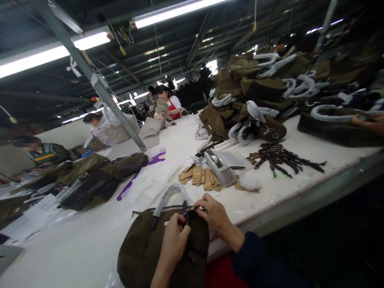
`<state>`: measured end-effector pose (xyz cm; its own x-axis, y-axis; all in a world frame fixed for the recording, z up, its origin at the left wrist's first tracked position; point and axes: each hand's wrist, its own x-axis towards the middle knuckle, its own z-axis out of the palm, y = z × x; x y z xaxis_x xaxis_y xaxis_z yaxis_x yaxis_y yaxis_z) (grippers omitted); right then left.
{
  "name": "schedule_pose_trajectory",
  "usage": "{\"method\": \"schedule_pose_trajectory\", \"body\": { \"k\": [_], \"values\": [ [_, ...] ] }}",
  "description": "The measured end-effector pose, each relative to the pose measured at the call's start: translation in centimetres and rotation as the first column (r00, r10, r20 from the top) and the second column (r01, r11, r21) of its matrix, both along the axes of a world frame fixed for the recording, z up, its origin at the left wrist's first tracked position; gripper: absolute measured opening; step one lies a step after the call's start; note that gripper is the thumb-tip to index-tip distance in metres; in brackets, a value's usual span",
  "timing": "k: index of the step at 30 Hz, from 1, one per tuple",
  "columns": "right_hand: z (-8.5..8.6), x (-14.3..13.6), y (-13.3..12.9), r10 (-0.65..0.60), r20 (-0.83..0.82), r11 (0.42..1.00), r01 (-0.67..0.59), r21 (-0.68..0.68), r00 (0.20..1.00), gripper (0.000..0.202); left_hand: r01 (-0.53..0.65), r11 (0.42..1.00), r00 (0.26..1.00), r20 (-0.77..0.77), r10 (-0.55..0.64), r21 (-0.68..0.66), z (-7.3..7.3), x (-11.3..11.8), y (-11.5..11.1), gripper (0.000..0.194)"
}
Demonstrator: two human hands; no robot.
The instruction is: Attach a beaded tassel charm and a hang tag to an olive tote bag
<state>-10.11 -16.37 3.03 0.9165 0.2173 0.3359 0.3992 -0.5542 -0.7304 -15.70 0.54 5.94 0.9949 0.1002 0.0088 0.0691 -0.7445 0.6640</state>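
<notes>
An olive-brown handbag [139,250] with a dark zip edge lies at the table's near edge, right in front of me. Its handle [168,196] stands up in a white wrapping. My left hand [175,236] is closed in a pinch on a dark, knotted-looking strap [186,216] near the handle's base. Just right of it, my right hand [214,216] is closed too, thumb and fingertips pinched at the bag's top edge. What lies between those fingertips is too small to make out. A dark dangling piece [192,256] hangs on the bag's front below.
Beyond the bag are a grey tape dispenser [220,168], brown cardboard tags [199,176] and a heap of dark straps [282,158]. Wrapped-handle bags [246,96] pile up behind. More bags [99,176] lie left, near a slanted post [99,86]. Another person's hand [370,123] touches a bag at right.
</notes>
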Motion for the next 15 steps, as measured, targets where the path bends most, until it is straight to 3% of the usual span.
{"method": "schedule_pose_trajectory", "body": {
  "k": [4,7,11,15],
  "values": [
    [0.0,-0.9,0.4,-0.06,0.087,0.997,0.056,0.054,0.994,0.013,0.013,0.959,1.0,-0.006,-0.015,-0.284,0.4,0.1,1.0,0.01],
    [-0.4,-1.8,1.1,-0.014,0.159,1.0,0.012,0.013,0.987,0.011,-0.016,0.913,0.998,-0.065,-0.011,-0.408,1.2,0.5,1.5,0.015],
    [-1.5,-2.7,1.8,0.073,0.238,0.986,-0.033,-0.164,0.969,0.008,-0.1,0.861,0.989,-0.147,0.029,-0.498,2.5,1.2,2.4,0.025],
    [-2.1,-2.8,2.0,0.111,0.36,0.97,-0.022,-0.243,0.926,0.01,-0.106,0.847,0.991,-0.128,0.046,-0.521,3.5,2.1,3.0,0.032]
  ]
}}
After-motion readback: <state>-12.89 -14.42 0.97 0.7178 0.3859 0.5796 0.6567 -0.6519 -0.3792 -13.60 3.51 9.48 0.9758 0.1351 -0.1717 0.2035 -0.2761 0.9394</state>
